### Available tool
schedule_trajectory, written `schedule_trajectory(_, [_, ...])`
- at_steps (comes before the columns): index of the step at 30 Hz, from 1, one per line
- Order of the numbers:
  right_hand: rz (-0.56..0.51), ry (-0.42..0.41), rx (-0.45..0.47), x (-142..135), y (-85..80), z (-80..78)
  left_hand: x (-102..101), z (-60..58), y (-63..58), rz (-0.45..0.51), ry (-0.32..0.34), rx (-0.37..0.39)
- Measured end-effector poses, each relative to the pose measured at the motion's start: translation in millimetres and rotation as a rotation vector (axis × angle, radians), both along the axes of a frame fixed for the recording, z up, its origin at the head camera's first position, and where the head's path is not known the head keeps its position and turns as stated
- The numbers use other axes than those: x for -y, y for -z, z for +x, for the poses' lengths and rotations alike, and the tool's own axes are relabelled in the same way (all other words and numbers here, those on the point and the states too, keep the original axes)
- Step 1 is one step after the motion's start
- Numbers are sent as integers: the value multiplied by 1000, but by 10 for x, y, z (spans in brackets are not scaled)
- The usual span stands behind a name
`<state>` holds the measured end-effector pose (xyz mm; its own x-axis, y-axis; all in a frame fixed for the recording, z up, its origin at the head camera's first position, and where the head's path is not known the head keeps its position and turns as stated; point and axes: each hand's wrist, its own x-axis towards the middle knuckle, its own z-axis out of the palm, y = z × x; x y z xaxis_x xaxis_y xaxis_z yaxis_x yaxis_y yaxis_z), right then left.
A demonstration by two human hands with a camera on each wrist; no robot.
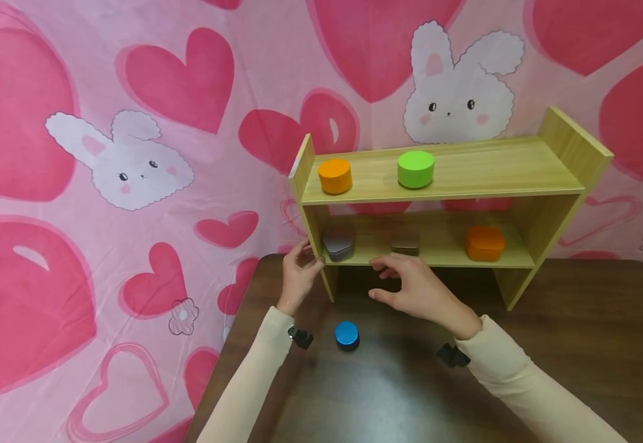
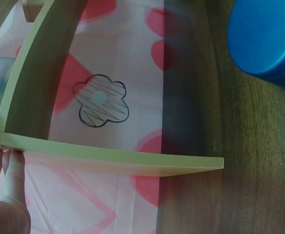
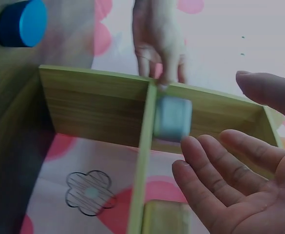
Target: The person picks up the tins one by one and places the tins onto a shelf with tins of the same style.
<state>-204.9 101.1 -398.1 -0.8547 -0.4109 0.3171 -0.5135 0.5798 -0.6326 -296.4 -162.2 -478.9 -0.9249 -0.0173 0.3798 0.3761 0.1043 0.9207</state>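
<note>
My left hand pinches the left side panel of a two-tier wooden shelf. Its thumb is at the front edge by the lower board, and in the left wrist view the fingers lie against the panel's outer face. With nothing in it, my right hand hovers before the lower board, fingers loosely bent and thumb apart. A silver-grey tin stands at the left of that board, a dull gold tin in the middle, partly behind my right fingers, and an orange box at the right.
On the top board are an orange round tin and a green round tin. A blue round tin stands on the dark wooden table, in front of the shelf between my forearms. Pink patterned cloth hangs behind.
</note>
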Motion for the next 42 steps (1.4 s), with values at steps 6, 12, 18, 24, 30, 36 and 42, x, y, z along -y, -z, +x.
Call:
schedule_trajectory(6, [5,26,23,29,175,-39,1,-8,-8,-4,-6,10])
schedule_trajectory(12, [-7,20,59,64,287,-37,9,-26,12,3,-3,-28])
schedule_trajectory(18, [2,4,49,142,405,-1,12,-29,27,25,3,-37])
schedule_trajectory(24, [19,5,42,244,519,20,7,-28,25,20,-5,-36])
schedule_trajectory(30, [17,13,50,329,633,27,16,-27,31,15,3,-36])
schedule_trajectory(36, [21,7,43,394,775,17,23,-8,13,-6,2,-26])
schedule_trajectory(42, [35,6,77,439,919,23,17,2,2,-5,7,-29])
